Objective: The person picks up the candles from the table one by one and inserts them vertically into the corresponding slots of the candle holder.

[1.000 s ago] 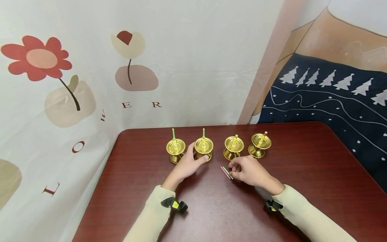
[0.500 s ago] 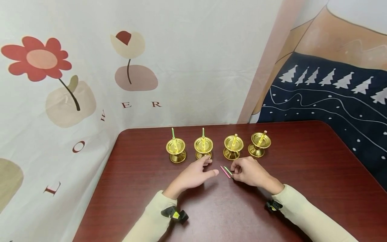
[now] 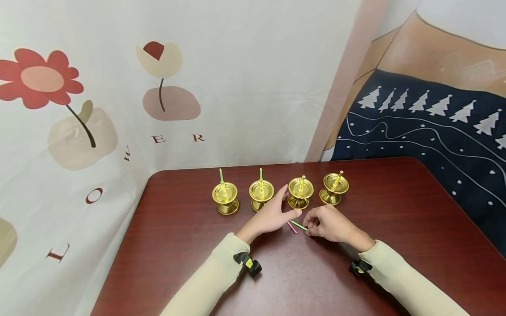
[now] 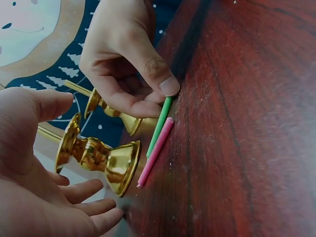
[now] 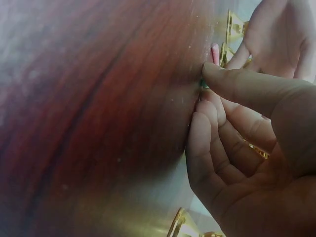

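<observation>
A pale flower-printed cloth [image 3: 106, 123] hangs along the slanting left edge of the dark red table [image 3: 170, 245] and on behind its far edge; the far-left corner is rounded. A broad stretch of wood separates that side from the first gold holder [image 3: 227, 207], upright near the far edge with a thin green stick [image 3: 221, 176] rising from its dish. A narrow gap leads to the second gold holder [image 3: 258, 205], which bears a similar stick [image 3: 261, 174].

The left hand [image 3: 272, 216] has its fingers spread and thumb apart, gripping nothing. It sits at the third gold holder [image 3: 298, 202], fingers on that holder's left and thumb in front; whether they touch it I cannot tell.

Near this thumb a pink stick [image 4: 154, 153] lies on the wood. Just right of it, the right hand [image 3: 328, 224] pinches one end of a loose green stick [image 4: 160, 126] between thumb and finger; the other end reaches the pink one, contact uncertain. Only a slim gap divides the two hands.

The fourth gold holder [image 3: 330, 196] stands just beyond the right knuckles, its short yellowish stick [image 3: 338, 177] leaning right. From there a wide span of tabletop runs to the right edge, backed by a navy tree-printed cloth [image 3: 399, 131].
</observation>
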The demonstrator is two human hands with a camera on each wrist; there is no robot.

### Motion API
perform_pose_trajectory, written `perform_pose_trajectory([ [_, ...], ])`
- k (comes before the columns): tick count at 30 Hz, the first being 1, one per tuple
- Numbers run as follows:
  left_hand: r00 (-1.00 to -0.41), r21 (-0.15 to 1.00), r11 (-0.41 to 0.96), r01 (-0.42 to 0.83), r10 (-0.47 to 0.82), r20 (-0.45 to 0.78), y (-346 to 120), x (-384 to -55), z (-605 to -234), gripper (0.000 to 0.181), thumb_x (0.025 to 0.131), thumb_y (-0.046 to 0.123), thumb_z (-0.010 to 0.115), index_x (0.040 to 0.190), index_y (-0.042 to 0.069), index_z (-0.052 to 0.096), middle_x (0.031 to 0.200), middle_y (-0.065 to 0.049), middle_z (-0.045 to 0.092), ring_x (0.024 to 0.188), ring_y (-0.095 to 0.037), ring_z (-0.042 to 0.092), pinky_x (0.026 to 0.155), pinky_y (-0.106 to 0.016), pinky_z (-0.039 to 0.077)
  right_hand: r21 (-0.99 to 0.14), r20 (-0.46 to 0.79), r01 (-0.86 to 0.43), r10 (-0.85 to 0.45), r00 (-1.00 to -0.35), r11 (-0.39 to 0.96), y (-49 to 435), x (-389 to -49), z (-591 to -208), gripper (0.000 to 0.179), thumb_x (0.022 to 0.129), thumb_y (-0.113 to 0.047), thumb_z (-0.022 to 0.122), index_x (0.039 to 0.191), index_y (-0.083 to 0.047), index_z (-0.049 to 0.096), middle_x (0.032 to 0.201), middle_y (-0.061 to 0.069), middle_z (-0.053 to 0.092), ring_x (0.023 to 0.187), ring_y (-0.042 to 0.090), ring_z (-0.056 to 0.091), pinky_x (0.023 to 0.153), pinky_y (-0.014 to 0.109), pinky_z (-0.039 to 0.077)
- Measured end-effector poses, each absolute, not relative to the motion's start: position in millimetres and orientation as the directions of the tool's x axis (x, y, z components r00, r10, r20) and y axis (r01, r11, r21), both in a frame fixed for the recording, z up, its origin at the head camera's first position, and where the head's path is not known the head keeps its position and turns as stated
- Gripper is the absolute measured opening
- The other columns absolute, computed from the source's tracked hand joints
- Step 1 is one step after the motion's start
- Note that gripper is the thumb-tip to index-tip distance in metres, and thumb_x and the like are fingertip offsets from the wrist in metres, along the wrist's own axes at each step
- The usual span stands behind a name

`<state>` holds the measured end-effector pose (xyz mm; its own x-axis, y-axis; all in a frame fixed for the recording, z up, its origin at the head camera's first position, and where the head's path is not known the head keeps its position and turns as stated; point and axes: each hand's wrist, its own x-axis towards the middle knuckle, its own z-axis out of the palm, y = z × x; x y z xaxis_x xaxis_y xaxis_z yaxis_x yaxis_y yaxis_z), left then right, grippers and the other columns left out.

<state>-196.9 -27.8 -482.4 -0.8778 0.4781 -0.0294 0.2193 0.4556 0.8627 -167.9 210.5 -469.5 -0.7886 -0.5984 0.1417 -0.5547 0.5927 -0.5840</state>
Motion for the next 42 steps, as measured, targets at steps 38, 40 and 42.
perform_pose_trajectory([
  [38,-0.881,0.915,0.387,0.117,0.466,-0.084,-7,-216,-472,0.086,0.109,0.040,0.068,0.174,0.010,0.021,0.167,-0.023,0.046,0.154,-0.033,0.044,0.125,-0.052,0.036,-0.649,0.197,-0.544,-0.573,-0.795,0.532,237,-181,-450,0.023,0.076,0.005,0.077,0.081,-0.018,0.075,0.073,-0.018,0.060,0.068,0.002,0.056,0.062,0.023,0.049],
  [40,-0.879,0.922,0.370,0.113,0.471,-0.081,-7,-216,-472,0.086,0.109,0.039,0.068,0.174,0.010,0.021,0.167,-0.022,0.046,0.155,-0.032,0.043,0.126,-0.051,0.035,-0.658,0.208,-0.527,-0.543,-0.814,0.538,237,-182,-442,0.025,0.077,0.005,0.078,0.082,-0.019,0.074,0.073,-0.017,0.061,0.069,0.004,0.058,0.062,0.024,0.050],
  [42,-0.879,0.926,0.360,0.113,0.471,-0.076,-7,-216,-474,0.085,0.108,0.038,0.069,0.174,0.010,0.022,0.167,-0.022,0.046,0.154,-0.032,0.044,0.125,-0.051,0.035,-0.668,0.221,-0.509,-0.508,-0.832,0.543,235,-185,-435,0.025,0.078,0.005,0.078,0.083,-0.020,0.073,0.074,-0.015,0.062,0.070,0.006,0.059,0.063,0.024,0.051],
])
